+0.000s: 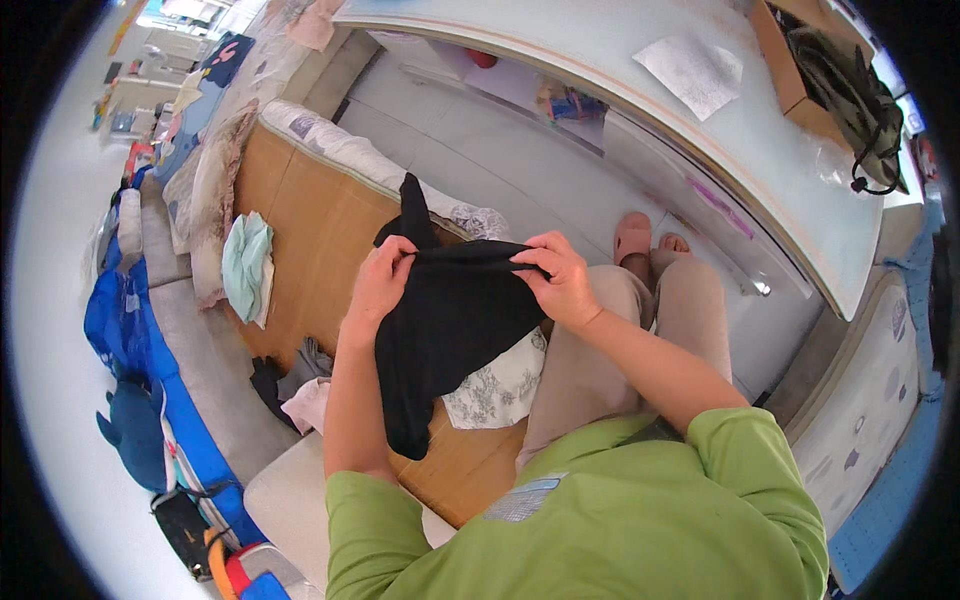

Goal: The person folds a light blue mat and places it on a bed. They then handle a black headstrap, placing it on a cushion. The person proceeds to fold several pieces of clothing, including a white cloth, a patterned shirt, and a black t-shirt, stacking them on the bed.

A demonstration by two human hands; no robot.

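A black garment [465, 322] is stretched by its upper edge between my two hands. My left hand [382, 281] pinches one corner, and my right hand [559, 277] grips the other end between thumb and fingers. A narrow black part, perhaps a sleeve or leg, sticks up beyond my left hand, and the rest hangs down over the brown seat mat [300, 217]. Partly under the garment lies a white cloth with a grey floral print [499, 382], beside my thigh. Whether the black piece is a top or trousers I cannot tell.
Folded mint-green clothing [247, 266] lies on the mat by a cushion [217, 195]. Crumpled grey [307, 367] and pink clothes [307, 405] lie near my left forearm. Across stands a glass-topped table [600, 52] with a paper sheet [697, 75] and a cardboard box [787, 67].
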